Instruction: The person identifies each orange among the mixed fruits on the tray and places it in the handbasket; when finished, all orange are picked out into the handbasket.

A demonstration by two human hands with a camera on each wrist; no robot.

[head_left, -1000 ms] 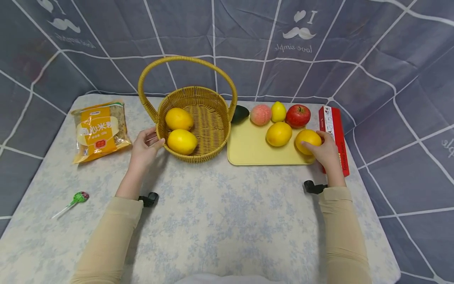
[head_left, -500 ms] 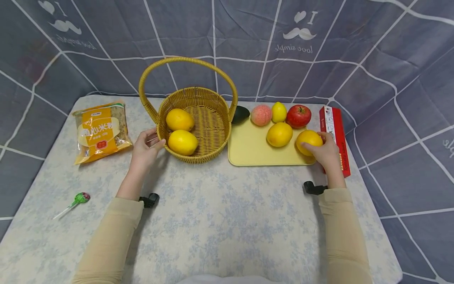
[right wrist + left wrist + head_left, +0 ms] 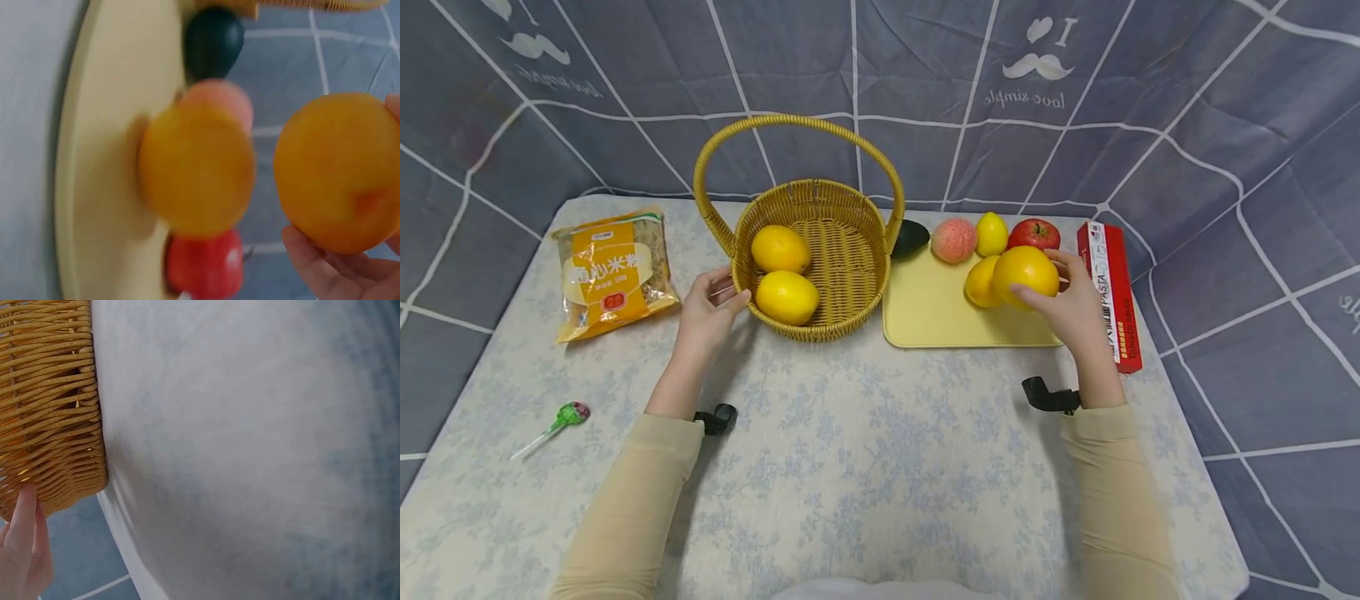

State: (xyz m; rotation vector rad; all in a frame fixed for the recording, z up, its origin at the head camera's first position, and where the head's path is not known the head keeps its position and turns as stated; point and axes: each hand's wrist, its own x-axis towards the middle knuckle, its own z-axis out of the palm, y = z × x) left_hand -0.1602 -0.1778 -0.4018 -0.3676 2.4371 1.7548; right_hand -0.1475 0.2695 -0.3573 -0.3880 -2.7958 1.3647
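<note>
The right hand [image 3: 1075, 315] grips an orange fruit [image 3: 1026, 275] in the air, well to the right of the wicker basket [image 3: 816, 335]; the thumb lies on the near side and the fingers curve around the far side. Below it is the yellow tray [image 3: 936, 321], just to the right of the basket, and there rests another yellow fruit [image 3: 979, 285], near the held fruit but apart from it, as the right wrist view shows. The left hand [image 3: 707, 317] is at the left side of the basket, its fingers rather straight, touching the outside and not closed around anything. In the left part of the basket lie 2 yellow fruits [image 3: 786, 297]. The step in hand seems to be lifting the fruit clear of the tray. To do this well, the grip should be firm but gentle, because the skin looks smooth and may slip. It is better to rise before moving sideways, so the neighbour is not pushed. Near the basket, the hand should pass in front of the handle [image 3: 792, 121].
</note>
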